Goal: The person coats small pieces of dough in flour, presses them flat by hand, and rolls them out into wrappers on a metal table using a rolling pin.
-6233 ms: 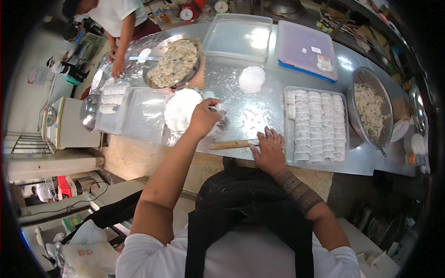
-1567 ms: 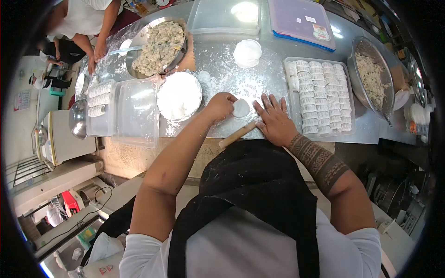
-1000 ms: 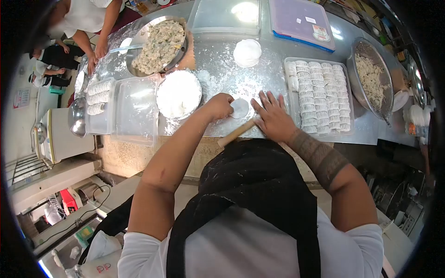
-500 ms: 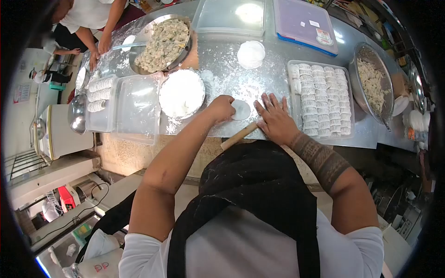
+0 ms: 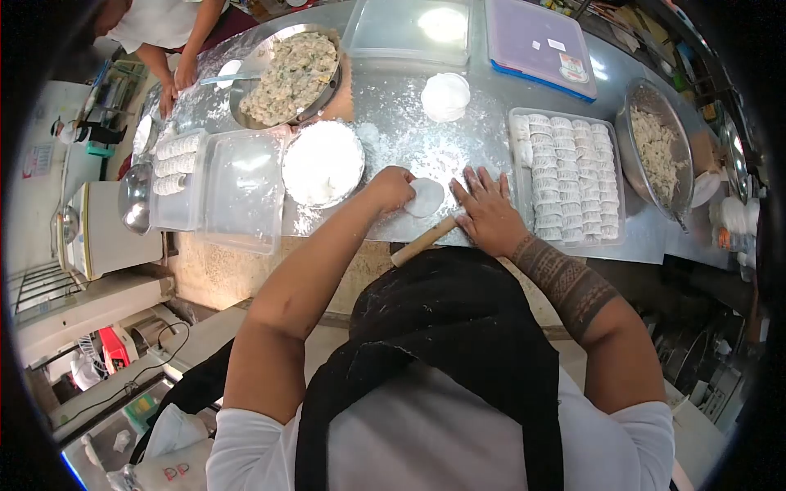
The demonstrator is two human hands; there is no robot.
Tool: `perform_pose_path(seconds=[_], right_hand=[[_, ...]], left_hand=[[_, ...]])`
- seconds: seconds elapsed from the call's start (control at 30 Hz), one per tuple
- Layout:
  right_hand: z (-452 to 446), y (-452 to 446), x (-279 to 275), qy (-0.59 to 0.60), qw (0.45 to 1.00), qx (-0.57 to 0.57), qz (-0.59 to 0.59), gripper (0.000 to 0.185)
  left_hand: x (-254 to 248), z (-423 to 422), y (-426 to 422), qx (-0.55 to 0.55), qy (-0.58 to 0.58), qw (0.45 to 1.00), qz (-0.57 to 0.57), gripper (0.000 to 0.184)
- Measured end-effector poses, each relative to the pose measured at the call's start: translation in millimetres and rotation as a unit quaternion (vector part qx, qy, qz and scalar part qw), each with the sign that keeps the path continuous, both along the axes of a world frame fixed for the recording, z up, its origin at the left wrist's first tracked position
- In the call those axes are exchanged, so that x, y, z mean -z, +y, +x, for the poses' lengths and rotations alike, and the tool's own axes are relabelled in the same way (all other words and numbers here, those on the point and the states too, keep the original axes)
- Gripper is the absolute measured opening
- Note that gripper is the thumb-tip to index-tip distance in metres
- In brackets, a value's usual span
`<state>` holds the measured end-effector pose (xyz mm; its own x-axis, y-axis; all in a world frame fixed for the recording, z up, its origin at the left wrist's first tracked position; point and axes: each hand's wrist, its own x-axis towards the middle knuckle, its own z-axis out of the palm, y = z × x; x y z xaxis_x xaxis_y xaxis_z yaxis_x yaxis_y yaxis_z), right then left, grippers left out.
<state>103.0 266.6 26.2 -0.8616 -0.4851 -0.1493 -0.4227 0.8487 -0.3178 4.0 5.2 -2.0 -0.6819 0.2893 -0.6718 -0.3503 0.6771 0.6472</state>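
Note:
Pinched at the edge of a thin round dough wrapper [image 5: 427, 199], my left hand [image 5: 394, 190] is closed on the floured metal table. My right hand [image 5: 490, 214] lies with its fingers spread, its palm over one end of a wooden rolling pin [image 5: 426, 240]. The pin slants toward the table's front edge, just below the wrapper. A bowl of white flour [image 5: 323, 166] stands left of my left hand. Beyond both hands sits a stack of round wrappers [image 5: 446, 97]. Right of my right hand is a plastic tray [image 5: 514, 176] filled with rows of white dumplings [image 5: 565, 176].
At the back left is a pan of chunky filling [image 5: 293, 78], near a co-worker's hands [image 5: 176, 82]. A plastic container [image 5: 241, 192] and a smaller dumpling tray [image 5: 174, 214] stand left. A purple-lidded box [image 5: 536, 41] lies behind; a filling bowl [image 5: 655, 151] is far right.
Since the oldest frame, my left hand has come down from beside the flour to the wrapper near the pin. The pin has turned from nearly level to slanted. In the latest frames both hands barely shift.

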Motion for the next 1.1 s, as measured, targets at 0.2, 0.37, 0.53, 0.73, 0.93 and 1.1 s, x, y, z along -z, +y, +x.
perform_pose_path(seconds=[0.2,0.37,0.53,0.73,0.93,1.1], right_hand=[[-100.4,-64.8,17.5,0.085,0.996,0.027,-0.008,0.066],[-49.2,-36.3,16.2,0.064,0.997,0.029,-0.042,0.068],[-6.2,-10.3,-1.6,0.002,1.000,0.001,-0.009,0.072],[-107.0,-73.8,13.9,0.078,0.996,0.041,0.005,0.069],[-10.0,-17.4,11.7,0.039,0.999,0.026,-0.016,0.070],[-28.0,-25.7,2.8,0.028,0.999,-0.010,0.038,0.069]], left_hand=[[-16.3,2.5,14.4,0.119,0.233,0.960,-0.095,0.033],[2.2,-0.8,5.7,-0.031,0.148,0.988,0.010,0.033],[17.2,1.5,-7.4,-0.127,0.012,0.992,0.014,0.036],[-11.9,10.3,7.7,0.047,0.257,0.958,-0.121,0.037],[-9.2,19.9,-1.4,-0.296,-0.005,0.940,0.169,0.021],[7.6,14.3,-19.8,-0.040,0.025,0.998,-0.047,0.014]])
